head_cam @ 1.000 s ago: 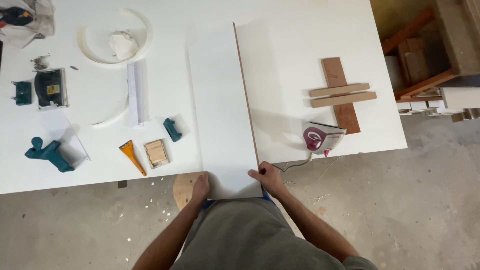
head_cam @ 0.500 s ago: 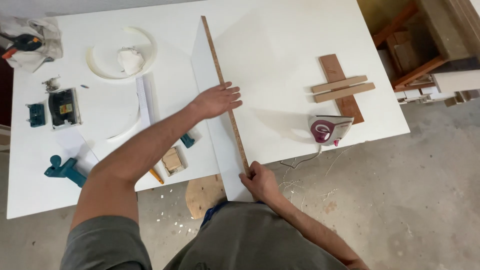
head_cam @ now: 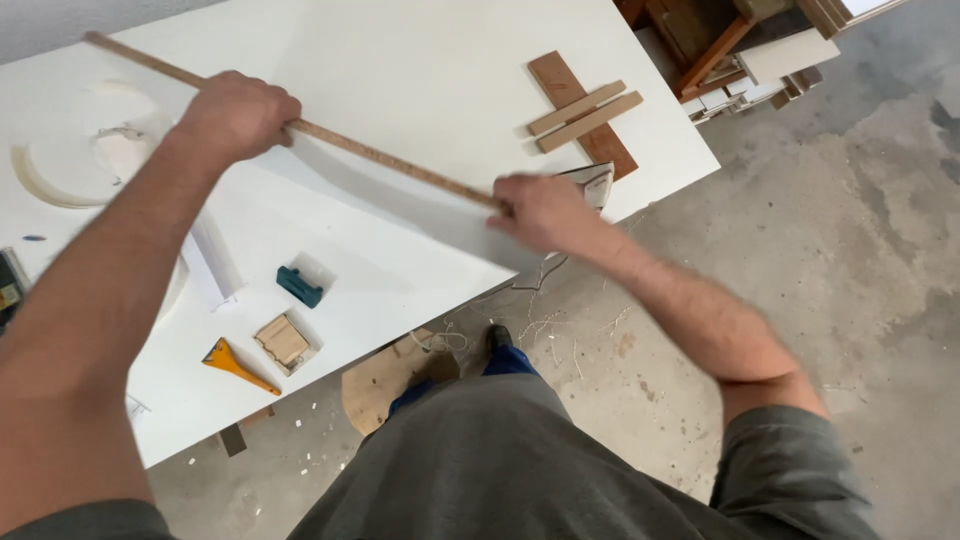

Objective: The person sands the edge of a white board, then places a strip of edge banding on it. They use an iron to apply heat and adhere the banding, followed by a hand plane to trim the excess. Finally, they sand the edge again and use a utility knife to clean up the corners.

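Observation:
A long white board point(head_cam: 330, 205) with a raw brown chipboard edge is lifted off the white table point(head_cam: 420, 80) and tilted on its edge. My left hand point(head_cam: 238, 115) grips the brown upper edge near its far end. My right hand point(head_cam: 540, 210) grips the same edge at the near end, close to the table's front edge. An electric iron point(head_cam: 595, 183) lies partly hidden behind my right hand.
Brown wooden strips point(head_cam: 585, 110) lie crossed at the table's right. A small teal block point(head_cam: 299, 286), an orange scraper point(head_cam: 235, 365), a small wooden block point(head_cam: 283, 340) and a white strip point(head_cam: 212, 265) lie at the left. Curved white offcuts point(head_cam: 45, 175) rest far left. Concrete floor to the right.
The board went from lying flat to being raised on edge and swung across the table. My left hand moved from the front edge up to the far end.

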